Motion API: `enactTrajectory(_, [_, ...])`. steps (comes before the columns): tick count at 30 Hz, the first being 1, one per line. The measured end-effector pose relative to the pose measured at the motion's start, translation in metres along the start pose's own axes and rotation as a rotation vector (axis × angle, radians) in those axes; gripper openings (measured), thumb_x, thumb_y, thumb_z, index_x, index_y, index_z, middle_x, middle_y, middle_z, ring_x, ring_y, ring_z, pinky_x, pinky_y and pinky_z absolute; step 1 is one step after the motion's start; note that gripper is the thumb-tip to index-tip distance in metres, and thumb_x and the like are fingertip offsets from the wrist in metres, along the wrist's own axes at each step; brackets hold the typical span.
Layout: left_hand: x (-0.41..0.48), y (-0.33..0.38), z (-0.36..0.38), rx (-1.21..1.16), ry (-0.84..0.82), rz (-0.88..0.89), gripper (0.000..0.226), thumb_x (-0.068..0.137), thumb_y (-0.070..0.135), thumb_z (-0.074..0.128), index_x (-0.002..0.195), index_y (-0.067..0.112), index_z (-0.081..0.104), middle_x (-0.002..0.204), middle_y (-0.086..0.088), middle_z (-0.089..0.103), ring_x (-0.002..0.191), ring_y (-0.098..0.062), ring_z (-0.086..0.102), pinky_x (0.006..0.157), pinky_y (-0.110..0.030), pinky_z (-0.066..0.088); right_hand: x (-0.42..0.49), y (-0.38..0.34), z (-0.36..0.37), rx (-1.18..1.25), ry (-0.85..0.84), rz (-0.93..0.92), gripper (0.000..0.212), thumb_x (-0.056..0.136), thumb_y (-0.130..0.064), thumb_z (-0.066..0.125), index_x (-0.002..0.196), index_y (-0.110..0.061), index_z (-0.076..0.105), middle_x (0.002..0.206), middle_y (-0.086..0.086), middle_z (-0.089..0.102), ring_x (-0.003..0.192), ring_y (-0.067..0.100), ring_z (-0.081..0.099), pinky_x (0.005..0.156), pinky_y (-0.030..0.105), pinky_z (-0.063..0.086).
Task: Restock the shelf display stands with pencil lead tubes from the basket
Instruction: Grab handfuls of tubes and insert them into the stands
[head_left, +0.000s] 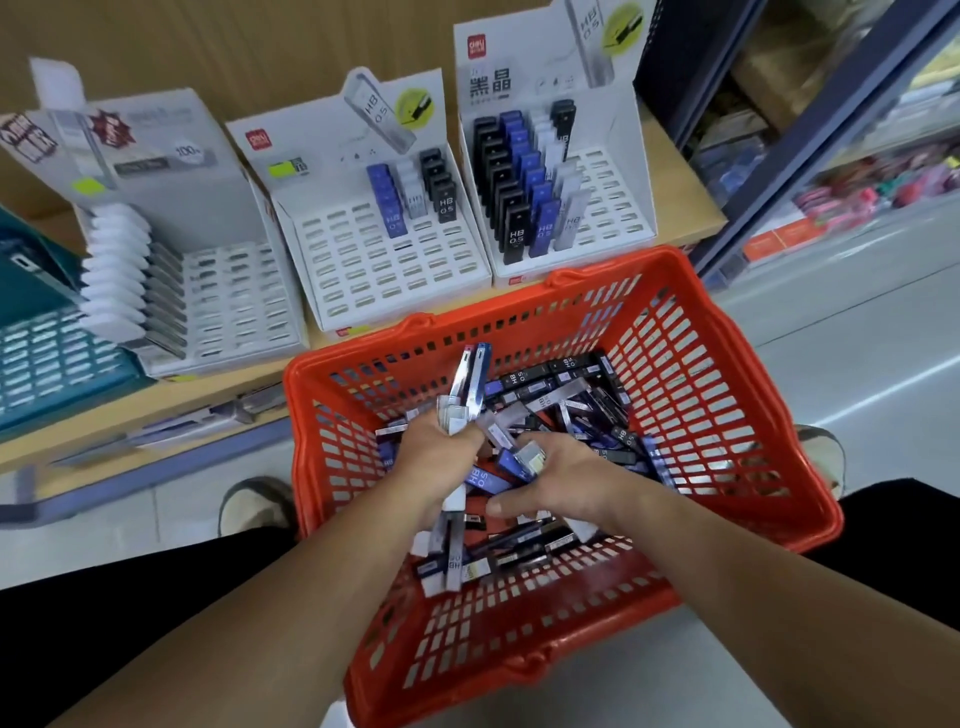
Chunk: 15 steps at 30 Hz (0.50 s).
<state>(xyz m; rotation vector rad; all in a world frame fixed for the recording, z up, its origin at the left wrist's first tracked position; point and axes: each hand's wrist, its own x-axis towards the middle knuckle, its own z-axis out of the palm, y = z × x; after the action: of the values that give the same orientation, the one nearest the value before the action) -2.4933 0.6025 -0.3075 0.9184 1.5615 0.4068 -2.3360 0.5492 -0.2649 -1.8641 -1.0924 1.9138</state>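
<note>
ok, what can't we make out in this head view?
Head view only:
- Tube count in the left hand: its fingers and overlapping pencil lead tubes hide it.
- Under the right hand: its back hides how many it grips.
- Floor of the red plastic basket: buried by tubes.
- Print on the leftmost white cardboard display stand: blurred.
- Teal slotted stand: cut by left edge.

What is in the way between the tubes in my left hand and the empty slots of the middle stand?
Only the basket far rim lies between the tubes in the left hand and the middle stand; lifting should clear it. The stand's front slots are open, nothing over them.
</note>
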Motion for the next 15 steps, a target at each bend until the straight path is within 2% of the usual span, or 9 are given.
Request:
enactTrajectory(2, [-0.006,0.004,0.002,-0.067,-0.009,-0.04,0.007,0.093,0.026,0.075,0.093,0.019,0.074,0.085,-0.003,0.079,0.084,-0.029,0.076,0.076,-0.045,0.062,-0.005,-0.005,0.003,-0.034,-0.027,-0.037,0.03,0.08,-0.013,0.09,0.104,-0.009,0.072,0.078,-0.003,0.073,0.067,0.011,0.068,0.062,0.023,0.056])
enactTrajectory(3, [-0.01,0.009,0.002,-0.089,-0.017,-0.045,0.009,0.093,0.027,0.075,0.093,0.019,0.073,0.085,-0.003,0.079,0.082,-0.028,0.076,0.074,-0.043,0.063,-0.008,-0.009,0.006,-0.052,-0.03,-0.051,0.027,0.082,-0.013,0.088,0.102,-0.006,0.072,0.075,-0.003,0.07,0.061,0.01,0.064,0.058,0.023,0.053])
enactTrajectory(7, [-0.026,0.029,-0.01,-0.007,-0.007,0.028,0.014,0.097,0.025,0.072,0.086,0.016,0.068,0.08,-0.004,0.071,0.066,-0.019,0.063,0.052,-0.025,0.051,-0.023,-0.022,0.0,-0.173,-0.006,-0.006,0.015,0.087,-0.013,0.075,0.1,-0.01,0.069,0.071,0.0,0.063,0.055,0.012,0.059,0.057,0.026,0.053])
enactTrajectory(10, [-0.044,0.046,-0.027,0.016,-0.04,0.061,0.012,0.098,0.022,0.07,0.098,0.01,0.068,0.085,-0.011,0.073,0.058,-0.017,0.054,0.041,-0.02,0.046,-0.039,-0.03,-0.019,-0.23,0.095,0.066,0.022,0.085,-0.022,0.075,0.098,-0.009,0.063,0.067,0.004,0.061,0.055,0.016,0.058,0.059,0.031,0.05])
enactTrajectory(13, [-0.07,0.066,-0.035,0.009,-0.128,0.075,0.017,0.098,0.024,0.07,0.105,0.009,0.066,0.083,-0.01,0.074,0.06,-0.016,0.051,0.041,-0.019,0.046,-0.063,-0.05,-0.035,0.04,0.272,0.037,0.034,0.087,-0.034,0.082,0.082,-0.012,0.057,0.058,0.004,0.051,0.047,0.016,0.048,0.055,0.028,0.043])
enactTrajectory(15, [-0.09,0.08,-0.039,-0.008,-0.208,0.102,0.022,0.096,0.027,0.073,0.108,0.009,0.067,0.08,-0.009,0.074,0.056,-0.015,0.051,0.046,-0.024,0.046,-0.087,-0.072,-0.04,0.24,0.288,-0.005,0.035,0.089,-0.039,0.081,0.08,-0.013,0.059,0.058,0.004,0.05,0.045,0.015,0.043,0.049,0.024,0.04])
